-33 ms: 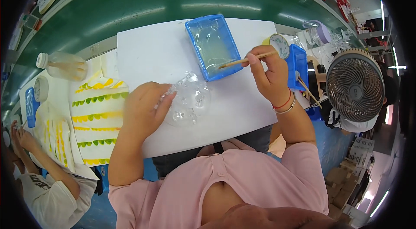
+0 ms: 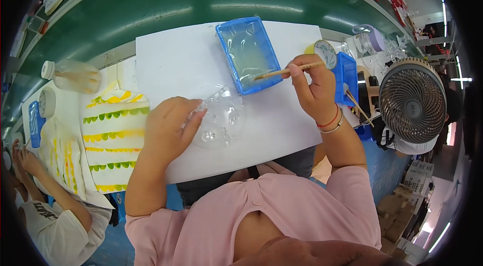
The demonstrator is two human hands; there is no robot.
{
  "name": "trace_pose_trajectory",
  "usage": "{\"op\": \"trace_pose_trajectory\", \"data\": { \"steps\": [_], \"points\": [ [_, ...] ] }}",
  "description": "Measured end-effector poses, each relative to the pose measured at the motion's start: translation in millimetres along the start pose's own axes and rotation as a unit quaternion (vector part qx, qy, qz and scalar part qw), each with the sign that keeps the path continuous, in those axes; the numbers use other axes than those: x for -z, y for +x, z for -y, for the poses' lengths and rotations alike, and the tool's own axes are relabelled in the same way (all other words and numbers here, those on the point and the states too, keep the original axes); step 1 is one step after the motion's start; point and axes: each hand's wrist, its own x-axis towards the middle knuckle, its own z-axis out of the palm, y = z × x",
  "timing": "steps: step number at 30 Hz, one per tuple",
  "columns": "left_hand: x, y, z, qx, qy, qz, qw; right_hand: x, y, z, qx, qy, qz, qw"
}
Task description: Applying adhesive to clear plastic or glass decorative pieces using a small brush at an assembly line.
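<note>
Clear, glossy, rounded piece with several bulging lobes (image 2: 220, 121), see-through like plastic, sits over the flat white rectangular sheet (image 2: 173, 72) in front of the person, at the fingers of the left hand (image 2: 168, 127). Compared with the earlier frame, little has changed: the left hand and the piece appear shifted very slightly to the right, and the left hand keeps its edge pinched between thumb and fingers. The right hand (image 2: 316, 89) still grips a thin brush with a pale wooden handle (image 2: 282, 71), whose tip stays within the blue rectangular plastic tray (image 2: 270, 50) of cloudy liquid; whether the tip touches the liquid, I cannot tell. The tray stands on the sheet, just beyond the piece. Close behind the right hand is a yellowish roll of tape (image 2: 328, 54), with a blue plastic bin (image 2: 346, 64) holding slender sticks beside it, crowding that side; a round grey fan (image 2: 412, 102) stands farther right. To the left lie a clear, white-capped bottle with brownish contents (image 2: 78, 76) and a white sheet striped in yellow and green (image 2: 114, 132), with a co-worker's hands (image 2: 31, 161) well beyond them.
</note>
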Motion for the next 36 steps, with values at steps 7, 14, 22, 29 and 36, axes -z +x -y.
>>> {"op": "trace_pose_trajectory", "data": {
  "steps": [7, 14, 22, 29, 36],
  "points": [
    [-1.8, 1.7, -0.2, -0.015, -0.042, -0.023, 0.999, -3.9, 3.1, -2.3, -0.003, -0.021, 0.034, 0.999],
    [1.5, 3.2, 5.1, -0.064, -0.031, -0.032, 0.997, 2.9, -3.1, -4.7, 0.027, -0.028, -0.007, 0.999],
    [-2.0, 1.8, 7.1, -0.090, -0.016, -0.047, 0.995, -0.7, -12.5, -21.1, -0.151, 0.193, -0.138, 0.960],
    [-1.5, -1.4, 10.7, -0.083, -0.027, -0.040, 0.995, 3.9, -32.3, -36.4, -0.205, 0.339, -0.238, 0.887],
    [-7.7, 3.8, 8.4, -0.089, -0.038, -0.058, 0.994, 7.0, -67.3, 7.9, -0.101, 0.387, -0.206, 0.893]
  ]
}}
